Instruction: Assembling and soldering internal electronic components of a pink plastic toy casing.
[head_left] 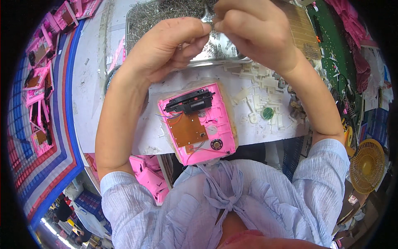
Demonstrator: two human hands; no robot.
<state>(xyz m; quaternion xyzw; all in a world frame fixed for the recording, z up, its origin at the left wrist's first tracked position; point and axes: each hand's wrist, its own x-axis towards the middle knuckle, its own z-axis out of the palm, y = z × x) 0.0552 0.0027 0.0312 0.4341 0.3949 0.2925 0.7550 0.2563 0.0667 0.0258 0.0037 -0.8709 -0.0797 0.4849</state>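
My left hand and my right hand meet fingertip to fingertip above a metal tray heaped with small metal springs. Both are closed in a pinch; whatever sits between the fingertips is too small to make out. Below them, close to my body, a pink plastic housing lies open side up on the table. It carries a brown circuit board, a black mechanism, thin wires and a round black part.
White plastic parts lie scattered right of the housing, with a green round piece among them. Brown cardboard sits beyond my right forearm. More pink housings are on a striped cloth at left. A yellow fan stands at right.
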